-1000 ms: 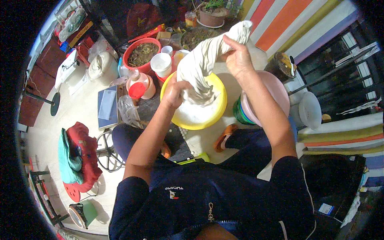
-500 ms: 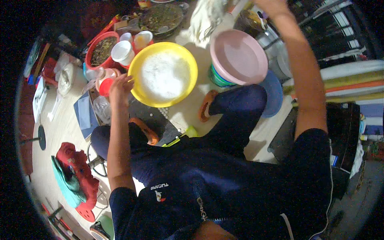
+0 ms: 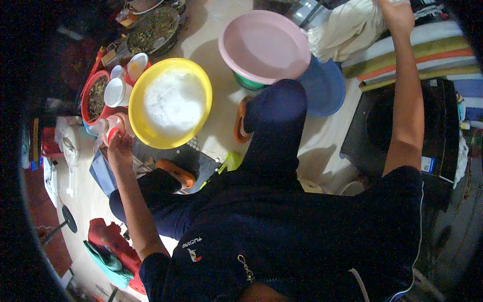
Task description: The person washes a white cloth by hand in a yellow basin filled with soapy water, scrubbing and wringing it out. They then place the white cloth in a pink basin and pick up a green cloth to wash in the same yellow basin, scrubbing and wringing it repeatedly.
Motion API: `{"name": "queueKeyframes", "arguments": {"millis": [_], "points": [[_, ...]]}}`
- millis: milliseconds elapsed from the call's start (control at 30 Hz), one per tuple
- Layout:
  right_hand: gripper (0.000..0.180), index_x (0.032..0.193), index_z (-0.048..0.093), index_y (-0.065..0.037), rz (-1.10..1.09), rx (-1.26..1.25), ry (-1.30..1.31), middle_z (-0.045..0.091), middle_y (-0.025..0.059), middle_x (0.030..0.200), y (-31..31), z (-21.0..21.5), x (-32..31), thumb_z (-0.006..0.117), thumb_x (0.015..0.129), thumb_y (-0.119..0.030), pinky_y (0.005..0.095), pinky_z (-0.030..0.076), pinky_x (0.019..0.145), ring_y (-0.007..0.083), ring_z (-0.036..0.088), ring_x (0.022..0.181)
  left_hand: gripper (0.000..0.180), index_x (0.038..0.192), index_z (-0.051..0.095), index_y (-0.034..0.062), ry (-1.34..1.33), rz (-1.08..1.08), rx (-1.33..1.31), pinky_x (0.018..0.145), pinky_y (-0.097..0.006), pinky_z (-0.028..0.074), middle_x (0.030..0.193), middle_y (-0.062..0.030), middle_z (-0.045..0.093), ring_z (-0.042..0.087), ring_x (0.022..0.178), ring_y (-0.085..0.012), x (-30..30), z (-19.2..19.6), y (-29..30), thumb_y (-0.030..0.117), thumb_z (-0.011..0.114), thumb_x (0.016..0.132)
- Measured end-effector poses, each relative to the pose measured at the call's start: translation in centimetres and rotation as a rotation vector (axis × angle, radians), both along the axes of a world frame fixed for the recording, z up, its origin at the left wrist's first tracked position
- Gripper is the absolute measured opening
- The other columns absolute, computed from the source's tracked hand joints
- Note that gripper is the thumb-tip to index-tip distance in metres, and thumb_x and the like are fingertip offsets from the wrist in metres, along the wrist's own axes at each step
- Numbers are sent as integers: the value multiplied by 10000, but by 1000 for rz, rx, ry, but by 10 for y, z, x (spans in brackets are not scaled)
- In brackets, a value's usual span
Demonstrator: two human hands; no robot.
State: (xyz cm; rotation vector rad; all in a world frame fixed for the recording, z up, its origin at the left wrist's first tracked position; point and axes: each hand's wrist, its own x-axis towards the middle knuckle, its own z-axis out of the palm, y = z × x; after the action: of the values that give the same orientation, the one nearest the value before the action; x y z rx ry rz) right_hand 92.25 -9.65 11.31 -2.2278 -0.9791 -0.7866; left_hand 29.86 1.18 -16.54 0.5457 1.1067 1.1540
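My right hand [image 3: 400, 20], raised at the far right with the arm stretched out, is closed on a bunched cream cloth [image 3: 347, 31]. The cloth hangs in folds beside the rim of a pink basin [image 3: 236, 58]. On the left, my left hand [image 3: 119, 153] has its fingers curled at a small red cup [image 3: 113, 135]; the grip is partly hidden. Close by stand a pinkish jar [image 3: 116, 122] and a yellow basin [image 3: 204, 103]. White suds [image 3: 173, 100] cover the water in the yellow basin.
A blue basin [image 3: 327, 90] sits under the cloth's side, right of my knee. White cups [image 3: 115, 93] and a red pot of soil [image 3: 94, 95] stand left of the yellow basin. A black appliance [image 3: 372, 121] and striped fabric [image 3: 417, 60] are at the right.
My right hand has carried the cream cloth rightward, from above the gap between basins to beyond the pink basin. My left hand has turned slightly near the red cup. The view has shifted.
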Motion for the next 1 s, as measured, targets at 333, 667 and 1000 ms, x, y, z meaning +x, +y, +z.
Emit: {"name": "queueKeyframes", "arguments": {"millis": [333,667,1000], "points": [[269,865,607,15,327,118,901,619,167,803,-12,-79,94,630,750,-227,390,496,682,276,597,806,175,949,559,4,-168,-178,-20,701,-301,489,846,-89,607,570,737,-199,40,-21,4,127,533,827],[480,1022,498,17,116,369,1435,562,136,929,76,-241,51,640,565,-22,410,499,661,271,578,814,216,1006,525,-1,-31,-132,117,696,-278,452,954,-109,568,554,815,-199,32,-29,-23,127,522,833],[759,1241,398,13,463,-944,303,445,257,1219,132,-267,8,710,639,-328,381,368,941,349,431,1143,128,852,568,28,-194,88,6,569,-263,429,757,-73,585,537,642,-145,8,-1,-37,143,548,799]]}}
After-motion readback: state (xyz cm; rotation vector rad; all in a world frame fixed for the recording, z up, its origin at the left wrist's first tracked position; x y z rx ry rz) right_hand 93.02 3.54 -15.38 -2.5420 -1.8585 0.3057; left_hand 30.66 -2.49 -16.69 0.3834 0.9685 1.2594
